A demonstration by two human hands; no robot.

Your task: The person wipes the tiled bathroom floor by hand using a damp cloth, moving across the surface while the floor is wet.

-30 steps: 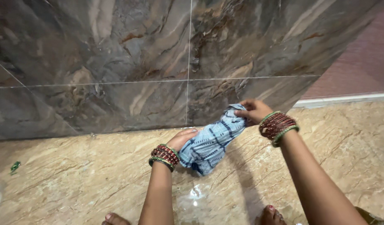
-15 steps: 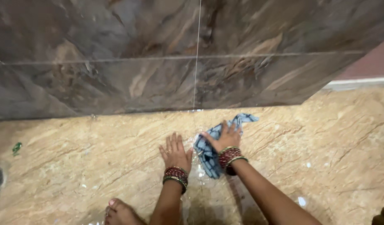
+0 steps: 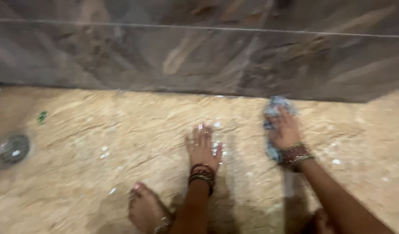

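Fingers (image 3: 202,132) of the left hand (image 3: 203,149) lie flat and spread on the wet beige stone floor (image 3: 99,125); the right hand (image 3: 286,130) presses a blue checked cloth (image 3: 273,106) near the grey marble wall (image 3: 164,56), a round drain (image 3: 13,148) far left.

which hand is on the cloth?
The right hand: it presses on the blue checked cloth near the wall base. The left hand lies flat with fingers spread on the bare wet floor, apart from the cloth.
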